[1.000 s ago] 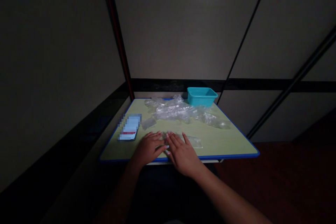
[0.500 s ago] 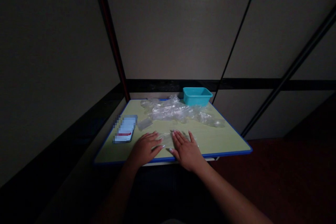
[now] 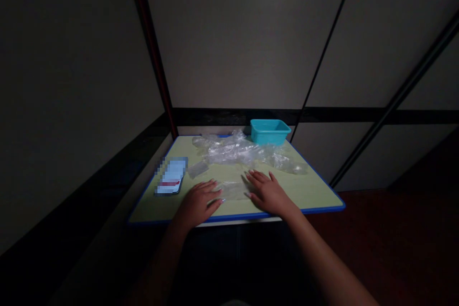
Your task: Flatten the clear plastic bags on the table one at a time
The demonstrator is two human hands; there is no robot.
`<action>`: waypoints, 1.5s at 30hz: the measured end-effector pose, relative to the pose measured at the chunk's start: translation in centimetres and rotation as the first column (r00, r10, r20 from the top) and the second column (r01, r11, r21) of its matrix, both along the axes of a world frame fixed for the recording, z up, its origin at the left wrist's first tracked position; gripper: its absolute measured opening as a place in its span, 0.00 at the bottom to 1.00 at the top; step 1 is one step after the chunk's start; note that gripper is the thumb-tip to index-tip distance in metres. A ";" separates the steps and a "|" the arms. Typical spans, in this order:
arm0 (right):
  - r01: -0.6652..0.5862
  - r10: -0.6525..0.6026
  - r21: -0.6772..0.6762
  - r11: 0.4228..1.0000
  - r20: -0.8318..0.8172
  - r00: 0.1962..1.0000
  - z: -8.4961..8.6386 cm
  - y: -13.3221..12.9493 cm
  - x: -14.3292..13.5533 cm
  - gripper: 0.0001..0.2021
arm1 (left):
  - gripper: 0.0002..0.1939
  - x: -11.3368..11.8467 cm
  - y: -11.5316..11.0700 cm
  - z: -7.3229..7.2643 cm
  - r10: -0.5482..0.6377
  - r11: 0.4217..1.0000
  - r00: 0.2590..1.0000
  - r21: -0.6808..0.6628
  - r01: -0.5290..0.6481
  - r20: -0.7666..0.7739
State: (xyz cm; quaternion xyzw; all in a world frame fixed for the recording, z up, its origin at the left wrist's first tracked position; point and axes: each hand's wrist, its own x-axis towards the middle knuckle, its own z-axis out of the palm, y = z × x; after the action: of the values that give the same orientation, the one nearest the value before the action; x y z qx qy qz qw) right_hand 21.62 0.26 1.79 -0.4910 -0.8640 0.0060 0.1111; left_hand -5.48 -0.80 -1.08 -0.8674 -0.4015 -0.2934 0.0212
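My left hand [image 3: 198,200] lies flat on the green table [image 3: 308,192], fingers spread, its tips on the left end of a small clear plastic bag [image 3: 233,190]. My right hand [image 3: 267,190] also lies flat with fingers apart, pressing on the right end of the same bag. The bag is stretched flat between both hands near the table's front edge.
A heap of crumpled clear plastic bags [image 3: 244,152] fills the far middle of the table. A teal plastic bin [image 3: 268,131] stands at the back right. A phone [image 3: 172,176] lies at the left, a small folded bag [image 3: 198,169] beside it. Partition walls enclose the table.
My right hand has slid to the right and a little farther away across the flat bag. My left hand has stayed in place. The camera view shifted slightly.
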 end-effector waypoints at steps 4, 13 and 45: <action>-0.048 0.046 0.078 0.996 0.026 0.999 1.0 0.2 1.0 0.22 | 0.13 0.0 0.0 0.1 0.001 1.000 1.000 -0.003 -0.001 -0.010; -0.067 0.049 0.073 0.995 0.224 0.973 2.2 0.8 -0.9 0.10 | 0.13 -0.1 0.1 -0.2 -0.008 1.000 1.000 -0.007 0.008 0.018; -0.064 0.047 0.189 0.980 0.096 0.994 0.7 2.5 0.2 0.10 | 0.13 -0.4 0.5 -0.6 -0.044 0.998 0.998 -0.046 0.045 0.037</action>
State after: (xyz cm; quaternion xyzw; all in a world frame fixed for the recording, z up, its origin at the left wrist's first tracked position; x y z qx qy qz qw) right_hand 21.82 2.72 2.50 -0.4535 -0.8781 -0.0969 0.1181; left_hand -5.87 -0.27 -1.68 -0.8710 -0.3892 -0.2996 -0.0129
